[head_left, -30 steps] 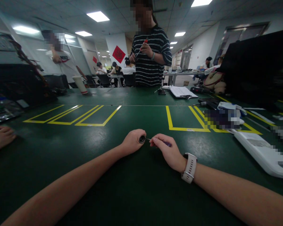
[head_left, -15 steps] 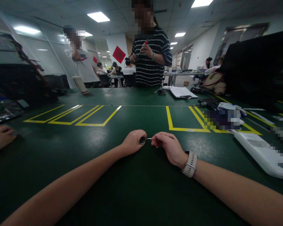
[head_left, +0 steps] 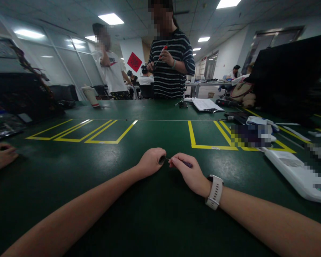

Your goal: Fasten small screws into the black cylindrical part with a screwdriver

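Observation:
My left hand (head_left: 151, 161) is closed around a small dark round object (head_left: 162, 160), most of it hidden by the fingers; its kind is not clear. In my right hand (head_left: 189, 170) the fingers pinch a screwdriver (head_left: 187, 164) with a dark purplish handle. Its thin shaft points left at the round object, and whether the tip touches it cannot be made out. Both hands are close together over the green tabletop (head_left: 117, 207). A pale watch strap circles my right wrist.
Yellow tape outlines (head_left: 101, 142) mark the table. On the right lie a white device (head_left: 291, 175), cloths and a clipboard (head_left: 205, 104). A cup (head_left: 91, 95) stands far left. Another person's hand (head_left: 2, 157) rests at the left edge. Opposite, a striped-shirt person (head_left: 168, 64) holds a red-handled tool.
My right hand has turned, with its wrist slightly lower, so the screwdriver handle shows more. My left hand stays nearly still. The person in white behind the table has moved right.

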Tool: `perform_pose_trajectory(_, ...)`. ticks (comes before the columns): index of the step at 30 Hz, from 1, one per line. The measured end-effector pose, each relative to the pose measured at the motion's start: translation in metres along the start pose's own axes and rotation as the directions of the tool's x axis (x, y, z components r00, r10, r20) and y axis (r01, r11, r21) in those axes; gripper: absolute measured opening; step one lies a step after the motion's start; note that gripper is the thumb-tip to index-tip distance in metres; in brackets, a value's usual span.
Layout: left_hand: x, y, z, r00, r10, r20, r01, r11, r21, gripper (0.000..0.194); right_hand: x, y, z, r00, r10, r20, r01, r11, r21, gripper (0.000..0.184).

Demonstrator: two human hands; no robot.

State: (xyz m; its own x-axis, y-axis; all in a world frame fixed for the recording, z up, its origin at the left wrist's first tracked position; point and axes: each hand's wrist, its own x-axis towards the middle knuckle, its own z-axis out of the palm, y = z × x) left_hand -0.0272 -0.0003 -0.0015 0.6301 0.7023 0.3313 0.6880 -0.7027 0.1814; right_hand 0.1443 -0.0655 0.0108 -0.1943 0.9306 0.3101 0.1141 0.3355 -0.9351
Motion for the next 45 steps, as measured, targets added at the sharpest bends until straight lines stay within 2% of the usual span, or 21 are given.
perform_pose_trajectory(3, 0.0, 0.001, 0.0, 1.0, 0.014, 0.021, -0.015, 0.998, 0.058, 0.006, 0.002, 0.002, 0.0, 0.999, 0.03, 0.022, -0.031, 0.998, 0.046, 0.023)
perform_pose_trajectory(8, -0.001, 0.003, -0.002, 0.998, 0.041, 0.046, -0.046, 0.992, 0.114, 0.006, 0.009, 0.009, -0.005, 0.986, 0.161, 0.032, -0.163, 0.944, 0.288, 0.021)
perform_pose_trajectory(14, 0.0, 0.001, -0.002, 0.999, 0.029, 0.018, -0.03, 0.999, 0.034, 0.007, 0.013, 0.015, -0.006, 0.978, 0.209, 0.01, -0.193, 0.886, 0.422, 0.019)
perform_pose_trajectory(21, 0.0, -0.001, -0.003, 1.0, 0.004, -0.011, -0.006, 0.993, -0.115, 0.008, 0.013, 0.017, -0.005, 0.976, 0.213, 0.044, -0.209, 0.861, 0.463, 0.02)
perform_pose_trajectory(36, 0.001, -0.002, -0.002, 1.0, -0.013, 0.005, 0.013, 0.995, -0.097, 0.008, 0.012, 0.016, -0.006, 0.979, 0.204, -0.004, -0.179, 0.87, 0.46, 0.022)
perform_pose_trajectory(40, 0.001, -0.002, -0.001, 1.0, -0.013, -0.006, 0.012, 0.994, -0.112, 0.006, 0.012, 0.017, -0.005, 0.978, 0.189, -0.087, -0.13, 0.883, 0.451, 0.022)
perform_pose_trajectory(45, 0.002, -0.002, -0.002, 0.999, -0.05, -0.007, 0.048, 0.985, -0.166, 0.011, 0.014, 0.021, -0.005, 0.948, 0.19, -0.257, -0.053, 0.886, 0.461, 0.019)
